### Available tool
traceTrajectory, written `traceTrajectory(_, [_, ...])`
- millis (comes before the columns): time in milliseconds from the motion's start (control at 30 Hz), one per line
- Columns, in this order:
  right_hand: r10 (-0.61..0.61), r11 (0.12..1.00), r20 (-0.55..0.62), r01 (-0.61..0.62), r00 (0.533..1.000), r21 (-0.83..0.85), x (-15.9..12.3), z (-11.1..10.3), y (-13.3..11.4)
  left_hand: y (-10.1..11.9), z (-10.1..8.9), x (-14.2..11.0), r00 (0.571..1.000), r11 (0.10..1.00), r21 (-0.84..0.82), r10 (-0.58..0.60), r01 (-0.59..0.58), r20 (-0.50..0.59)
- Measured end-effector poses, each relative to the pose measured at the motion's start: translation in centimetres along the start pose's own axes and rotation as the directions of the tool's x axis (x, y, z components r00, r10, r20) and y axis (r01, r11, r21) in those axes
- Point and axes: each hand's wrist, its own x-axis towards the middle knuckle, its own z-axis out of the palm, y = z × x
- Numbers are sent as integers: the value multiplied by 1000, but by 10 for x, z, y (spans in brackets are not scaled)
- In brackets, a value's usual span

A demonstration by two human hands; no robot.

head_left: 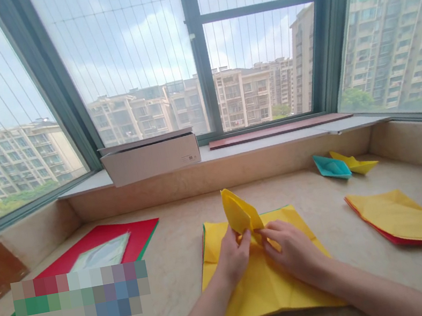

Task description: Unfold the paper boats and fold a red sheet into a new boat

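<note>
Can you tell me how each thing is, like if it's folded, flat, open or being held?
Held yellow paper: folded, pinched by the left hand and right hand
Yellow sheet under the hands: spread out, creased
Blue boat: folded
Yellow boat: folded
Right-hand paper pile: stacked, slightly curved
Red sheet: flat
White box: lid slightly open

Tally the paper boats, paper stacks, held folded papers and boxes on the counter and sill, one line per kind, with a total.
Paper boats: 2 (turquoise boat, yellow boat)
Paper stacks: 3 (left red-topped stack, middle yellow-topped stack, right yellow-topped stack)
Held folded papers: 1 (yellow folded paper)
Boxes: 1 (white box)
Total: 7
</note>
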Motion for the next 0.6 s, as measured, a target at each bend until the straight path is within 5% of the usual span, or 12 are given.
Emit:
traceTrajectory(233, [-90,996,-273,85,958,-31,2,1,1,0,-1,0,1000,999,-37,-15,16,21])
traceTrajectory(400, [-133,991,-314,123,940,-52,0,0,2,-2,-1,1,998,998,-54,-20,23,53])
traceTrajectory(600, [-16,999,-290,26,957,31,-3,7,6,2,-1,2,998,997,-83,0,6,63])
